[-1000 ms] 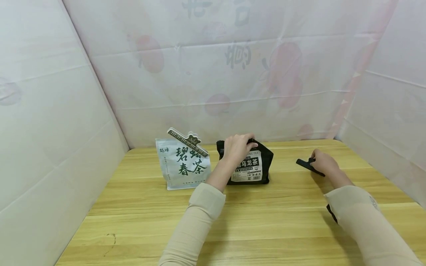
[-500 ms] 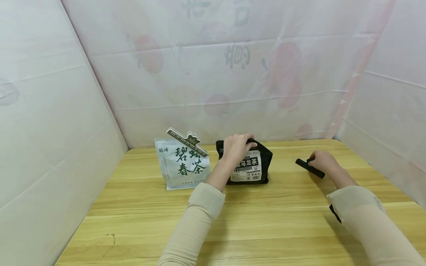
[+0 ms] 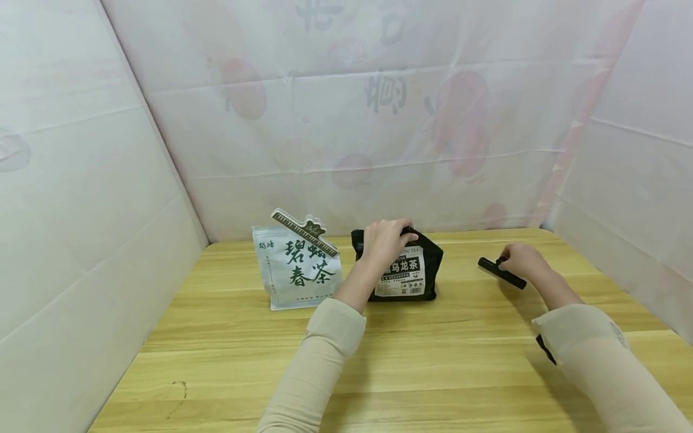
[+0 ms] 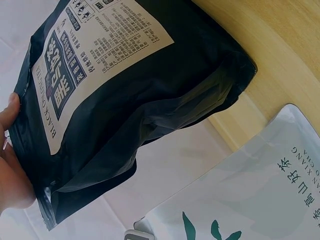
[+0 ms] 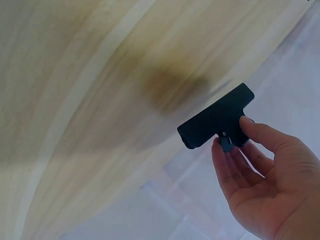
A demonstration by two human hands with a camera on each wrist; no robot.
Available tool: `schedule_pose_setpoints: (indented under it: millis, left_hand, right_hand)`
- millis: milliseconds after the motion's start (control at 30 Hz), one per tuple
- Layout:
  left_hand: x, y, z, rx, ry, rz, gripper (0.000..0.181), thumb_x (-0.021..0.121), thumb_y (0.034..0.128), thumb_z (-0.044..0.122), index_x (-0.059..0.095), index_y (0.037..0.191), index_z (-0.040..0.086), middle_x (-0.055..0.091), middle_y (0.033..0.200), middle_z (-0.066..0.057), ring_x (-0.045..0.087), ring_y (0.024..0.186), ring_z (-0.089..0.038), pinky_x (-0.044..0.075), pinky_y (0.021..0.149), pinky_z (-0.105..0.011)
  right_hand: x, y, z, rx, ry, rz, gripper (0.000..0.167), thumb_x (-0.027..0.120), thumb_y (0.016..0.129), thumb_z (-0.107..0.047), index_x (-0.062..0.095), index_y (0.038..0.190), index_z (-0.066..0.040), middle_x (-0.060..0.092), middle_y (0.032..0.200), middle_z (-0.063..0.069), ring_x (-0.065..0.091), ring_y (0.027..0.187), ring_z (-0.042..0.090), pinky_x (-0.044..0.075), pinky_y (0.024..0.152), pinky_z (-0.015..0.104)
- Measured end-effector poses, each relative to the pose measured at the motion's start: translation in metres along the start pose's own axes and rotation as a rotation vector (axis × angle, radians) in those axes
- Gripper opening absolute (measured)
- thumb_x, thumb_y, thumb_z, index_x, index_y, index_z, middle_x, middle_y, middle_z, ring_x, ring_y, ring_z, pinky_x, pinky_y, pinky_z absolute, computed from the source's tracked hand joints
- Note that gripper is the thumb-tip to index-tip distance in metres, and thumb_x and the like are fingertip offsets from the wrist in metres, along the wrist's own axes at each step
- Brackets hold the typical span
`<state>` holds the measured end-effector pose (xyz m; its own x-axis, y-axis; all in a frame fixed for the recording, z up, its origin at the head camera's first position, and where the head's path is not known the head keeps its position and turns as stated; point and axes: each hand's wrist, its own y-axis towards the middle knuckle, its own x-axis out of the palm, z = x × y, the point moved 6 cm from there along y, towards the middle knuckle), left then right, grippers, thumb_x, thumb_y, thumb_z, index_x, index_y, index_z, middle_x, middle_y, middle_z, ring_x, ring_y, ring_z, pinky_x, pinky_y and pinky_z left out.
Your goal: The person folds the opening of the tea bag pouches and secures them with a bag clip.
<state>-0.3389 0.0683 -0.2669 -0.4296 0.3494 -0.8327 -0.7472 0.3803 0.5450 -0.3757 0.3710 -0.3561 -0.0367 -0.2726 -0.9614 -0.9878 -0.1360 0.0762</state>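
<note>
My left hand point(image 3: 383, 240) grips the top edge of a black oolong tea bag point(image 3: 428, 270), which stands on the wooden table. In the left wrist view, thumb and fingers pinch the top of that black bag point(image 4: 115, 95). Off to the right, my right hand point(image 3: 524, 263) holds a black bag clip point(image 3: 500, 273) just over the table. The right wrist view shows the clip point(image 5: 215, 117) pinched by its handle between thumb and fingers, its long bar pointing away from the palm.
A pale tea bag point(image 3: 303, 270) stands left of the black one. A patterned clip point(image 3: 305, 231) sits slanted across its top corner. Part of a black object point(image 3: 545, 350) shows beside the right sleeve. White cloth walls point(image 3: 325, 138) enclose the table's back and sides.
The right hand has shifted slightly left with the black clip, and the clip has turned a little. The left hand and both tea bags stay practically in place.
</note>
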Motion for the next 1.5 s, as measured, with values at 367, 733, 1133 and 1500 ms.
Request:
schedule_pose_setpoints:
  millis: [367, 733, 1133, 1500]
  left_hand:
    - [0.002, 0.001, 0.000, -0.008, -0.003, -0.014, 0.027, 0.057, 0.0849, 0.045, 0.068, 0.104, 0.030, 0.063, 0.069, 0.011, 0.029, 0.042, -0.008, 0.018, 0.040, -0.020]
    - [0.002, 0.001, 0.000, -0.002, -0.016, -0.010, 0.024, 0.058, 0.0849, 0.045, 0.068, 0.101, 0.030, 0.064, 0.071, 0.012, 0.032, 0.043, -0.008, 0.020, 0.040, -0.020]
    - [0.001, -0.001, -0.003, -0.008, -0.017, -0.015, 0.025, 0.057, 0.0852, 0.045, 0.068, 0.102, 0.030, 0.064, 0.070, 0.011, 0.031, 0.042, -0.008, 0.019, 0.040, -0.020]
    - [0.001, -0.001, -0.001, -0.006, -0.004, -0.026, 0.026, 0.056, 0.0857, 0.045, 0.068, 0.103, 0.030, 0.063, 0.070, 0.012, 0.034, 0.043, -0.008, 0.021, 0.040, -0.020]
  right_hand:
    - [-0.008, 0.000, -0.016, -0.017, 0.002, 0.041, 0.029, 0.065, 0.077, -0.008, 0.057, 0.094, 0.015, 0.059, 0.086, 0.026, 0.055, 0.078, 0.041, 0.044, 0.069, 0.052]
    - [-0.015, -0.002, -0.035, -0.039, 0.008, 0.062, 0.029, 0.066, 0.077, -0.009, 0.057, 0.093, 0.014, 0.060, 0.085, 0.025, 0.056, 0.079, 0.040, 0.043, 0.070, 0.052]
    - [-0.016, -0.003, -0.045, -0.043, 0.016, 0.053, 0.028, 0.066, 0.077, -0.009, 0.057, 0.092, 0.013, 0.060, 0.085, 0.024, 0.055, 0.079, 0.040, 0.043, 0.070, 0.052]
    - [-0.018, -0.008, -0.045, -0.056, 0.026, 0.046, 0.033, 0.064, 0.081, -0.011, 0.056, 0.099, 0.015, 0.058, 0.092, 0.028, 0.053, 0.087, 0.046, 0.043, 0.073, 0.054]
